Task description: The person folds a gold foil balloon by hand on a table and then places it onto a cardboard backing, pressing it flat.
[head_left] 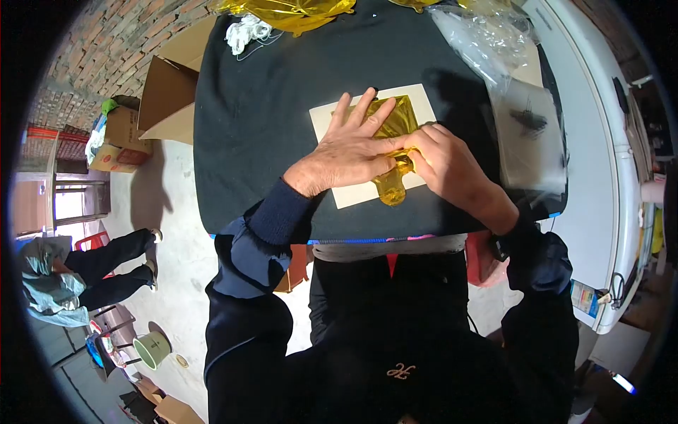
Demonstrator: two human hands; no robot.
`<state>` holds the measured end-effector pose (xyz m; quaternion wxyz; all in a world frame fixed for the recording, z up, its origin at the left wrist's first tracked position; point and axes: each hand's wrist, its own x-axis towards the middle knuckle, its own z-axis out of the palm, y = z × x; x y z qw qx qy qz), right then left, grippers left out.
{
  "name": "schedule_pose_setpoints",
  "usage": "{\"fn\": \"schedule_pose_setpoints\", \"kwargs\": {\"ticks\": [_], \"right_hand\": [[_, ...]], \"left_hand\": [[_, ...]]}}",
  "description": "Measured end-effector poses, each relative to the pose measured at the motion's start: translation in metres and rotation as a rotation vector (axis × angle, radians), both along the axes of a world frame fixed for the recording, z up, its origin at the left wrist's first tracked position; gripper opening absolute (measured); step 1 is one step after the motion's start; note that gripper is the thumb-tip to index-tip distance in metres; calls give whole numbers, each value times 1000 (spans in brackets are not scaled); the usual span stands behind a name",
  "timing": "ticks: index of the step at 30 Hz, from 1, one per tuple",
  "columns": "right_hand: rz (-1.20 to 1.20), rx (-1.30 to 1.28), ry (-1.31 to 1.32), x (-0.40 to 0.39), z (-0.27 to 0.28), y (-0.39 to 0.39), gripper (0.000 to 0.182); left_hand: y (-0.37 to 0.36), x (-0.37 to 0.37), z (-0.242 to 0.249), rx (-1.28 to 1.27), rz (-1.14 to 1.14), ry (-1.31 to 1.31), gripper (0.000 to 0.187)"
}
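A flat, shiny gold foil balloon lies partly folded on a pale rectangular board. Its narrow rounded end points toward my body. My left hand rests flat across the foil and board, fingers spread. From the other side, my right hand pinches a gathered fold of the foil close to my left thumb. The fingers cover part of the fold, so its exact shape is hidden. Black cloth covers the table underneath.
More gold foil and a bundle of white string lie along the far edge. Clear plastic bags are stacked at the right, beside a white appliance. Cardboard boxes, a person and a green bucket are at left.
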<state>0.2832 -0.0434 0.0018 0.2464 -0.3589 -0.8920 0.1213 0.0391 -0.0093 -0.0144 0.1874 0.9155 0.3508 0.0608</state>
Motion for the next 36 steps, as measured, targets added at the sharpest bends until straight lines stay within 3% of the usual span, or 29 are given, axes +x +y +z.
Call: {"fn": "schedule_pose_setpoints", "kwargs": {"ticks": [6,9,20,30,36], "right_hand": [[-194,89,39,4,6,-41,56],[-181,92,24,8,-2,-64,57],[-28,191,-11,-9,-15,-69,32],[-192,181,92,-25,-16,-57,20],[-258,242,116,-31,-21,-51,18]], "left_hand": [[-3,4,4,-39,33,23,49],[-3,4,3,-38,47,15,49],[0,-1,-2,-7,23,-26,44],[4,-2,-5,-110,46,-100,45],[1,-6,-6,-10,9,-155,49]]}}
